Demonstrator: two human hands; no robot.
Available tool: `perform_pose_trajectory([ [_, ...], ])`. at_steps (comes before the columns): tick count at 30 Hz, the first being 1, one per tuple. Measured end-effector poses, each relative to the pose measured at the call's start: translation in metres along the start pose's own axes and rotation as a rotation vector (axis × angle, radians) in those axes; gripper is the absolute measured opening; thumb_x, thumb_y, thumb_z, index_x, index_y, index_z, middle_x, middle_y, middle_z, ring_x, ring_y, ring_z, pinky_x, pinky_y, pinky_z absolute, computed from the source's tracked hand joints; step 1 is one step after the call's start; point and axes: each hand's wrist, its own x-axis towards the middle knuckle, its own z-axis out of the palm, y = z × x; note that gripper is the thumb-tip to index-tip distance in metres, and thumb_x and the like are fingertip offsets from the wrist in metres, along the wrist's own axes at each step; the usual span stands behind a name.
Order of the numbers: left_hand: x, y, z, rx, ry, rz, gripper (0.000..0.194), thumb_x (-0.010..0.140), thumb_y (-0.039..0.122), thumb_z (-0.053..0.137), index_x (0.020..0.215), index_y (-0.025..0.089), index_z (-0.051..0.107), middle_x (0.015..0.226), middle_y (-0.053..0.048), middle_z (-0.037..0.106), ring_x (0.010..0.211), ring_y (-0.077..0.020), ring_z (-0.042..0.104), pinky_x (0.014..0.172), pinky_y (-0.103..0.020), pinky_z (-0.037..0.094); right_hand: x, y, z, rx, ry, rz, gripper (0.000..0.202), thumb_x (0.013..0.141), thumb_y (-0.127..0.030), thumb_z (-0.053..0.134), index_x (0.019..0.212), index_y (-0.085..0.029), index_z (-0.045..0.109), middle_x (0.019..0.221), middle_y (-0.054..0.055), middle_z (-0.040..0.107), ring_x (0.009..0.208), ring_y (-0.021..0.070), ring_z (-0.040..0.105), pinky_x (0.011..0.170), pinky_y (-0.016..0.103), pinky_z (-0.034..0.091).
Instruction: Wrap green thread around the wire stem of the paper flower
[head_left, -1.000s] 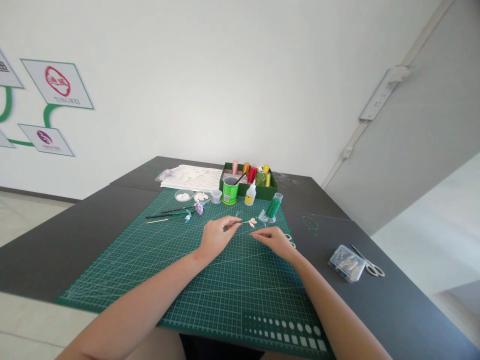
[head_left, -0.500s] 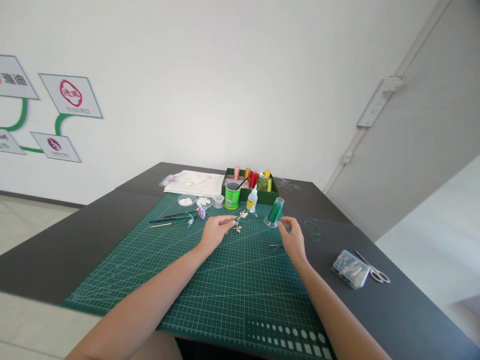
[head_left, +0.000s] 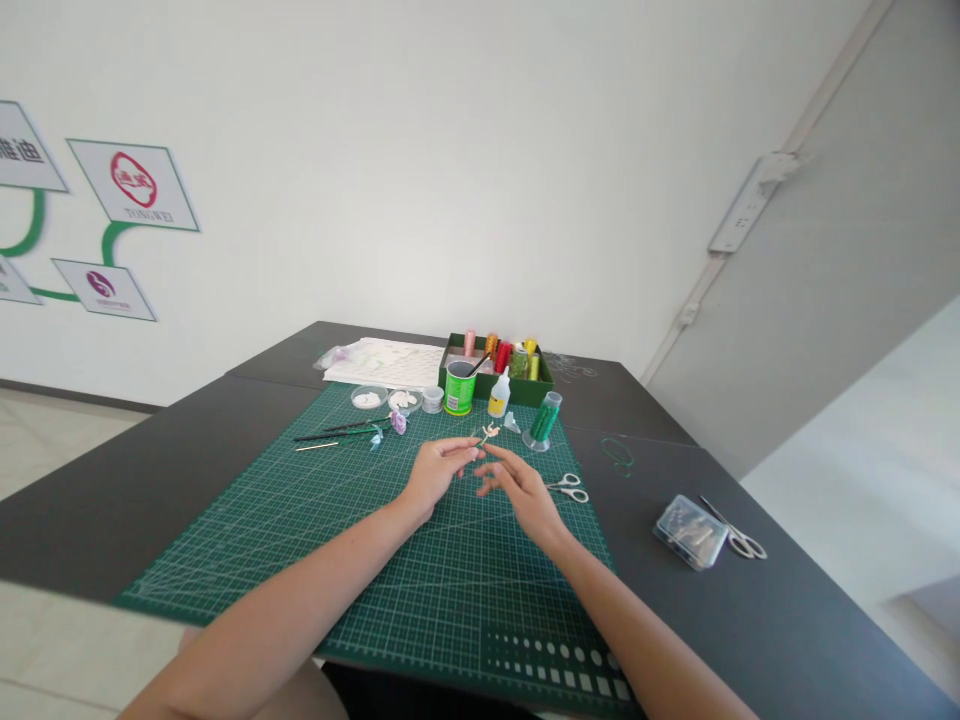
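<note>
Over the middle of the green cutting mat (head_left: 360,530), my left hand (head_left: 436,472) pinches the green stem of a small cream flower (head_left: 490,431). My right hand (head_left: 519,488) is beside it, its index fingertip near the stem and its other fingers apart; I see nothing held in it. A spool of green thread (head_left: 543,422) stands behind my right hand. Small scissors (head_left: 571,488) lie just right of that hand, their blades partly hidden. A pale blue petal piece (head_left: 511,423) sits between the flower and the spool.
Behind the hands are a glue bottle (head_left: 499,394), a green can (head_left: 459,390), dishes of white pieces (head_left: 369,398) and a box of thread spools (head_left: 540,388). Brushes (head_left: 330,434) and a purple flower (head_left: 398,422) lie left. A clear case (head_left: 691,532) and larger scissors (head_left: 742,542) lie right.
My right hand has moved left, away from the green spool, to beside my left hand. The small scissors are now more exposed. The view has shifted slightly.
</note>
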Motion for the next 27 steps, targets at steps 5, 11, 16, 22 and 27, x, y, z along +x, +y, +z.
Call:
perform_pose_trajectory([
  [5, 0.003, -0.003, -0.002, 0.026, 0.084, 0.005, 0.037, 0.073, 0.033, 0.074, 0.104, 0.012, 0.079, 0.088, -0.011, 0.080, 0.055, -0.0113, 0.051, 0.056, -0.026, 0.042, -0.004, -0.007, -0.006, -0.430, 0.154, -0.099, 0.025, 0.095, -0.041, 0.053, 0.098, -0.020, 0.067, 0.050, -0.009, 0.029, 0.043, 0.0119, 0.034, 0.046, 0.025, 0.027],
  [11, 0.005, -0.006, -0.003, 0.116, 0.088, 0.018, 0.037, 0.077, 0.033, 0.070, 0.106, 0.011, 0.078, 0.092, -0.011, 0.081, 0.057, -0.0123, 0.056, 0.058, -0.025, 0.045, -0.006, -0.005, -0.012, -0.689, 0.000, -0.253, 0.027, 0.098, -0.033, 0.048, 0.097, -0.022, 0.073, 0.061, 0.000, 0.063, 0.052, 0.0156, 0.057, 0.054, 0.025, 0.037],
  [16, 0.008, -0.014, -0.005, 0.264, 0.060, 0.050, 0.031, 0.081, 0.029, 0.066, 0.105, 0.013, 0.077, 0.094, -0.012, 0.080, 0.072, -0.0193, 0.070, 0.063, -0.028, 0.050, -0.008, -0.010, -0.009, -0.657, -0.035, -0.324, 0.030, 0.096, -0.032, 0.050, 0.093, -0.021, 0.078, 0.068, 0.003, 0.068, 0.059, 0.0164, 0.060, 0.059, 0.025, 0.041],
  [22, 0.005, -0.018, -0.006, 0.487, -0.027, 0.111, 0.010, 0.078, 0.023, 0.071, 0.084, 0.022, 0.079, 0.091, -0.004, 0.081, 0.090, -0.0235, 0.074, 0.077, -0.030, 0.050, -0.006, -0.036, -0.017, -0.334, 0.139, -0.183, 0.031, 0.085, -0.041, 0.064, 0.081, -0.016, 0.081, 0.047, -0.007, 0.031, 0.046, 0.0099, 0.028, 0.048, 0.025, 0.027],
  [27, -0.010, -0.009, 0.003, 0.790, -0.241, 0.205, 0.011, 0.084, 0.027, 0.069, 0.086, 0.028, 0.080, 0.088, 0.003, 0.081, 0.084, -0.0198, 0.074, 0.072, -0.027, 0.047, -0.001, -0.042, -0.036, -0.213, 0.187, -0.093, 0.033, 0.080, -0.044, 0.069, 0.087, -0.016, 0.084, 0.044, -0.005, 0.038, 0.046, 0.0106, 0.032, 0.047, 0.026, 0.029],
])
